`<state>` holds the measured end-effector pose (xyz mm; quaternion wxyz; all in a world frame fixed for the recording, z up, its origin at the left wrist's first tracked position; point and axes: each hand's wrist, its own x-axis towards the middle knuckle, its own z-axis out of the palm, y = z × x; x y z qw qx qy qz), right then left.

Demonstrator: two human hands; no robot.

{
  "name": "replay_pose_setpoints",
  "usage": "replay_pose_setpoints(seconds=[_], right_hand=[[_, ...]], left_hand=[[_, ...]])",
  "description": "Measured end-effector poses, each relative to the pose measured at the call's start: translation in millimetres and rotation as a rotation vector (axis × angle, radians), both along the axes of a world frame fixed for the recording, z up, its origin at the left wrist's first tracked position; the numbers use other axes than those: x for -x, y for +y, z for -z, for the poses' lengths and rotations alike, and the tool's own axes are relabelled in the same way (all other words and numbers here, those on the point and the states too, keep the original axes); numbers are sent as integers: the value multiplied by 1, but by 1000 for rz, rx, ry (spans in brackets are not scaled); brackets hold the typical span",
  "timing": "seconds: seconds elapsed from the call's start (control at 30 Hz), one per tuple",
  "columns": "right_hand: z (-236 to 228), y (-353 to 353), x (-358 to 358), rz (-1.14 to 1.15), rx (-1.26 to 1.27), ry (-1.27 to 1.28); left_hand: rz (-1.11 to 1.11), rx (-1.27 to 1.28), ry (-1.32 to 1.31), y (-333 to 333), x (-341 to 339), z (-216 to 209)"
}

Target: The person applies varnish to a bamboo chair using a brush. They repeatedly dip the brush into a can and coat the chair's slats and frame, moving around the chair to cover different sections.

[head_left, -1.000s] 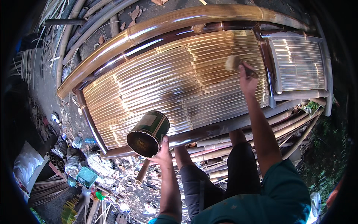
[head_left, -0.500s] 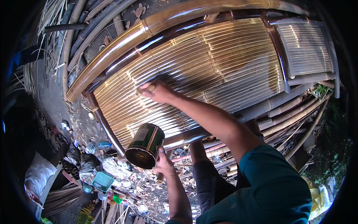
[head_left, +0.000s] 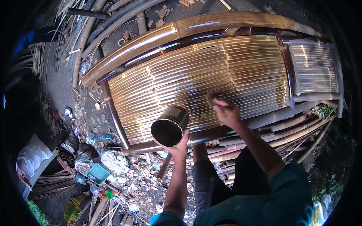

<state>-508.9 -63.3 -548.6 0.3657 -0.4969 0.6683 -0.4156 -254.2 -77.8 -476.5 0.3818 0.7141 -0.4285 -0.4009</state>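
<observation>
Head view: pinching blurred brush (head_left: 210,99) in right hand (head_left: 230,115), just swung from left side to middle of slatted bamboo panel (head_left: 196,75), apparently shifting the brushing there, cannot tell if touching, while grasping tilted can (head_left: 179,114) in left hand (head_left: 178,144) over panel's near edge.

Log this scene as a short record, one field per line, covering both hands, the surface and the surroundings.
Left hand: holds a dark green can, its mouth toward the camera
Right hand: grips a brush, over the slats; contact unclear
Main surface: large slatted bamboo panel, mostly glossy golden brown, greyer at lower right
Beside it: smaller slatted bamboo panel, paler and greyer
Far edge: thick glossy bamboo pole
Ground, lower left: green plastic basket, clear plastic bottle
</observation>
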Motion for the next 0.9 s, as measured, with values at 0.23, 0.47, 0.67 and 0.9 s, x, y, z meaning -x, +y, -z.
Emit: replay_pose_setpoints(seconds=[0.23, 0.47, 0.67, 0.9], right_hand=[[-64, -33, 44, 320, -414, -335], [-207, -58, 96, -49, -208, -193], [-183, -39, 84, -300, -44, 282], [-164, -1, 103, -295, -214, 336]], left_hand=[[124, 101, -4, -21, 49, -16], [435, 154, 118, -20, 112, -8], [686, 363, -137, -7, 162, -13], [753, 368, -164, 9, 189, -5]])
